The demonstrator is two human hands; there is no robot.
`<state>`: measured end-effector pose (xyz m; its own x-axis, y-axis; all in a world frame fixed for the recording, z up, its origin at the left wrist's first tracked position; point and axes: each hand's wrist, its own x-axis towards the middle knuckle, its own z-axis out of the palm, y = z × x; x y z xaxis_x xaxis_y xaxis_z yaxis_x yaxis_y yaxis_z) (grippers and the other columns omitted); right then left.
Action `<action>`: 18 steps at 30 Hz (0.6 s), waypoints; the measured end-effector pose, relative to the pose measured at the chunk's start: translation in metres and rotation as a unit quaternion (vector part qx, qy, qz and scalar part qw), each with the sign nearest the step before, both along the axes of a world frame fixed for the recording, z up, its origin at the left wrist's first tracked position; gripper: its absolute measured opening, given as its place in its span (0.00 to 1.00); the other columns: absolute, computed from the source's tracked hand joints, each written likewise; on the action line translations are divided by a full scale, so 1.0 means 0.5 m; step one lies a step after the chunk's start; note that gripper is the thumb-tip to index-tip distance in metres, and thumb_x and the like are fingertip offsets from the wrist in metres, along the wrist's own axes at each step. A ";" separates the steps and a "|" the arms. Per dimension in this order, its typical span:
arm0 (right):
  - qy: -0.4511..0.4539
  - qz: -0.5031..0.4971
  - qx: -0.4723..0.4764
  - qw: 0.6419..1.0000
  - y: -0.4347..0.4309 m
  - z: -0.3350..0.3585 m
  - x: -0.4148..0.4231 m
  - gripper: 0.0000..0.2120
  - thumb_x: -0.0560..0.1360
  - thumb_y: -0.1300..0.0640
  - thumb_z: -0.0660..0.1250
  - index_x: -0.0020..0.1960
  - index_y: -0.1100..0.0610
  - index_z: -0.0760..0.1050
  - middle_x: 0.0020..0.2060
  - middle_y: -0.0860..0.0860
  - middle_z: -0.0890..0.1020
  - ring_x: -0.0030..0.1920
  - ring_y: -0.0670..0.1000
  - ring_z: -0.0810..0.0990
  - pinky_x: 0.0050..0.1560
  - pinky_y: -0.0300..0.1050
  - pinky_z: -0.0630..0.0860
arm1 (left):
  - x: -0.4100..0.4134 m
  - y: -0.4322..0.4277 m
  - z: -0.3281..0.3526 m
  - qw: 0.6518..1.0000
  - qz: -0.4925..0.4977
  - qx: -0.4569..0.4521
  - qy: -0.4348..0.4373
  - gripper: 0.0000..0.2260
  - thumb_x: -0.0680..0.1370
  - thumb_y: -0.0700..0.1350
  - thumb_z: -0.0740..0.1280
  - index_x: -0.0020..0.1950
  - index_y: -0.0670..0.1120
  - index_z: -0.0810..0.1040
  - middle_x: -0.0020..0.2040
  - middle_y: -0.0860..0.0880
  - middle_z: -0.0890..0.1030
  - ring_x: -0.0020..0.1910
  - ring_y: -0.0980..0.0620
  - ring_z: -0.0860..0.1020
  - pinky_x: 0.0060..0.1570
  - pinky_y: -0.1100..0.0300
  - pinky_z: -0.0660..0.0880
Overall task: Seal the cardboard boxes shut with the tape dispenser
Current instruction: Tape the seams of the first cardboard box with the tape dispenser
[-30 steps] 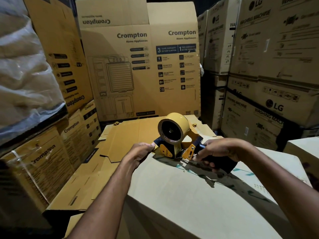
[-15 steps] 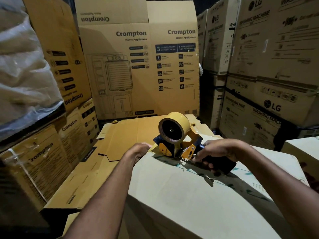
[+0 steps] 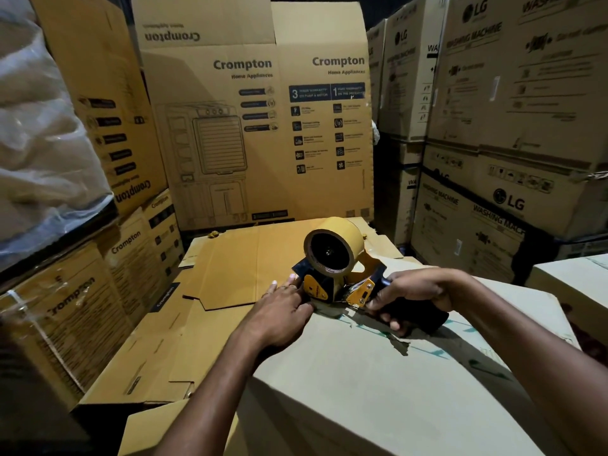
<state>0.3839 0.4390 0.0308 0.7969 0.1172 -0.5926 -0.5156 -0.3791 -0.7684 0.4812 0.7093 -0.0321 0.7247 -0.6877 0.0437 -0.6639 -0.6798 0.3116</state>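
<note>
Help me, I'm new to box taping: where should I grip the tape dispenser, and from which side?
Grip the tape dispenser by its black handle, from the near right side, as the right hand does with fingers wrapped round it. The handle juts back toward you over the box, while the tape roll and yellow front end face away.

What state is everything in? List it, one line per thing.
Tape dispenser, upright at the box's far edge, tape roll mounted.
Right hand, grips the dispenser's black handle.
Left hand, straight fingers touch the dispenser's front.
Cardboard box, flaps closed, ragged tape along the seam.
Flattened cardboard, lying flat beyond the box.
Tall Crompton box, standing, top flaps open.
</note>
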 end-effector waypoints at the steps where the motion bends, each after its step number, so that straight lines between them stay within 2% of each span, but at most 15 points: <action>1: 0.015 0.001 -0.003 1.000 0.001 -0.001 -0.001 0.16 0.81 0.59 0.69 0.35 0.59 0.81 0.35 0.57 0.77 0.35 0.54 0.77 0.40 0.48 0.77 | -0.008 0.001 0.005 1.000 0.003 0.009 0.004 0.23 0.87 0.54 0.50 0.75 0.45 0.73 0.84 0.48 0.51 0.82 0.58 0.42 0.79 0.54 0.37; 3: 0.033 0.005 -0.033 0.999 0.009 -0.002 -0.003 0.20 0.80 0.55 0.70 0.31 0.57 0.74 0.30 0.54 0.73 0.31 0.53 0.74 0.37 0.45 0.73 | -0.025 0.001 0.017 1.000 0.014 0.021 0.009 0.23 0.87 0.53 0.50 0.76 0.45 0.72 0.84 0.50 0.49 0.82 0.56 0.43 0.78 0.55 0.38; 7: -0.007 -0.031 -0.132 0.991 0.025 -0.006 0.001 0.21 0.75 0.53 0.75 0.27 0.54 0.71 0.27 0.51 0.70 0.26 0.51 0.69 0.31 0.40 0.68 | -0.020 0.000 0.014 0.999 0.035 0.007 0.024 0.22 0.86 0.53 0.52 0.60 0.41 0.82 0.84 0.47 0.56 0.82 0.57 0.48 0.80 0.53 0.40; 9: -0.020 -0.043 -0.140 0.989 0.032 -0.004 -0.003 0.20 0.75 0.52 0.75 0.29 0.53 0.71 0.26 0.50 0.70 0.25 0.50 0.67 0.30 0.39 0.66 | -0.017 0.001 0.011 0.999 0.042 -0.001 0.026 0.22 0.86 0.52 0.53 0.57 0.42 0.82 0.83 0.47 0.59 0.82 0.58 0.50 0.81 0.52 0.42; 12: -0.035 -0.050 -0.121 0.991 0.034 -0.007 -0.015 0.19 0.76 0.54 0.74 0.30 0.53 0.71 0.26 0.49 0.70 0.24 0.48 0.66 0.29 0.39 0.65 | -0.024 0.001 0.016 0.998 0.056 -0.017 0.018 0.20 0.86 0.49 0.52 0.64 0.42 0.80 0.83 0.47 0.58 0.82 0.57 0.53 0.81 0.54 0.44; 15: -0.043 -0.054 -0.109 0.992 0.036 -0.007 -0.032 0.18 0.77 0.55 0.71 0.31 0.53 0.70 0.25 0.49 0.69 0.23 0.48 0.65 0.28 0.39 0.62 | -0.032 -0.007 0.021 0.997 0.068 -0.024 0.016 0.22 0.87 0.48 0.51 0.78 0.45 0.69 0.84 0.48 0.56 0.82 0.55 0.55 0.81 0.55 0.45; 18: -0.021 -0.054 -0.102 0.993 0.027 -0.001 -0.043 0.20 0.78 0.57 0.68 0.29 0.52 0.67 0.25 0.49 0.66 0.24 0.48 0.62 0.28 0.39 0.60 | -0.030 -0.008 0.016 0.998 0.063 -0.019 0.011 0.22 0.87 0.49 0.50 0.82 0.49 0.64 0.84 0.52 0.55 0.82 0.57 0.53 0.81 0.54 0.44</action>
<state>0.3622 0.4524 0.0305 0.8229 -0.0898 -0.5611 -0.5310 -0.4732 -0.7029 0.4662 0.7055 -0.0242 0.8067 -0.5887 0.0510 -0.5661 -0.7451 0.3526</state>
